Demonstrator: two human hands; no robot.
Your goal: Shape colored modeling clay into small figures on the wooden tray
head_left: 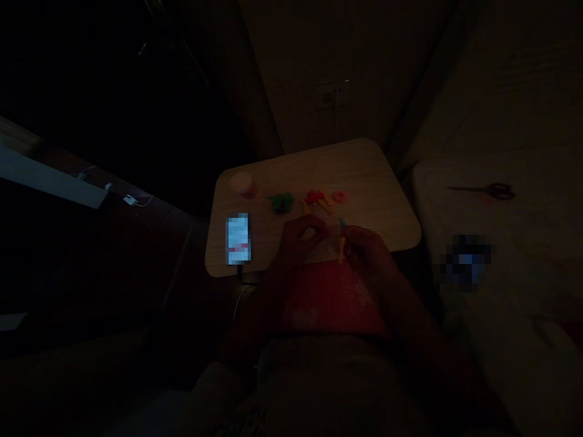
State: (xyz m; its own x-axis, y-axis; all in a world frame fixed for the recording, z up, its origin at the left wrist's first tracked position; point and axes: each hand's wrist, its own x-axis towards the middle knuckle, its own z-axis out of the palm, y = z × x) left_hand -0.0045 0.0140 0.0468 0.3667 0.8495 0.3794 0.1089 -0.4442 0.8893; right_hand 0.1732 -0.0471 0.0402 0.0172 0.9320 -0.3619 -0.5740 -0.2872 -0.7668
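Note:
The room is very dark. Over the near edge of the small wooden table point(382, 227), my right hand point(368, 246) is closed on a small orange piece point(341, 249) that hangs down from its fingers. A small teal piece point(342, 223) shows at the same fingertips. My left hand point(298, 237) is just left of it, thumb and forefinger curled together; what they hold, if anything, is too dark to see. Beyond the hands lie small green pieces point(281, 203) in a cluster, and red pieces point(313, 196), orange pieces point(325, 203) and a pink ring-shaped piece point(339, 196).
A pale cup or tub point(243, 184) stands at the table's back left. A lit phone-like screen point(238, 240) is at the left edge, with a cable below. Something red point(332, 297) lies beneath my forearms. Scissors point(496, 191) rest on the pale surface at right.

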